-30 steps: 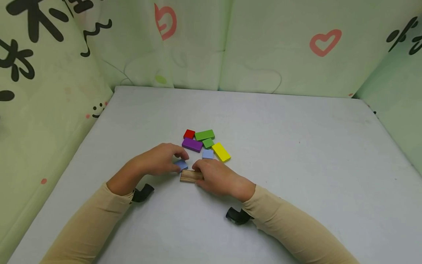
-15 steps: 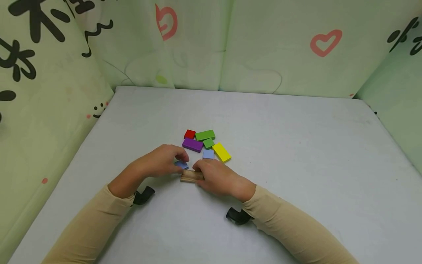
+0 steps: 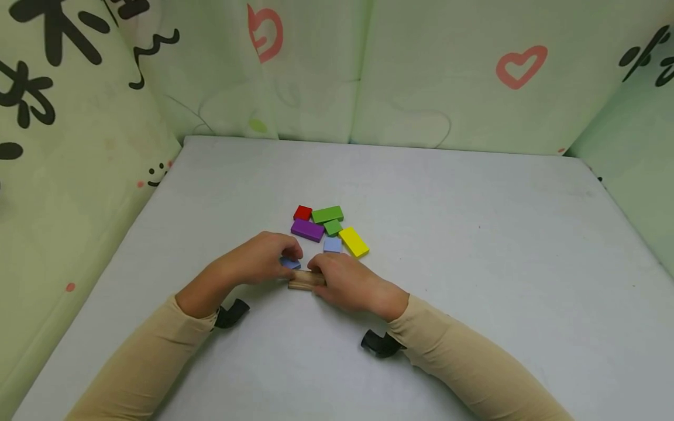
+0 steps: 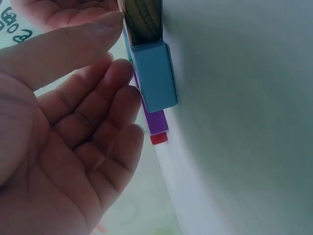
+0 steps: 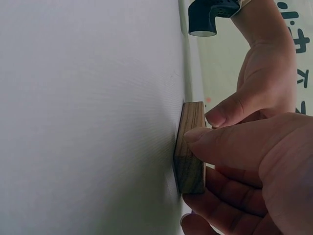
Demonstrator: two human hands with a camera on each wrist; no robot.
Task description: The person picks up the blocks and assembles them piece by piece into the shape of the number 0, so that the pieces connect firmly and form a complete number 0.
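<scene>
The wooden block (image 3: 301,281) lies on the white table (image 3: 500,263), pinched between the thumb and fingers of the right hand (image 3: 350,285). The left hand (image 3: 263,257) is relaxed, fingers loosely bent, thumb at the wood's end (only the left wrist view bares the whole face of the blue block (image 4: 154,78) just beside them). The table's far and right edges run well apart from both hands. Black characters (image 3: 53,41) on the curtain (image 3: 432,70) are partly cut off, unreadable.
</scene>
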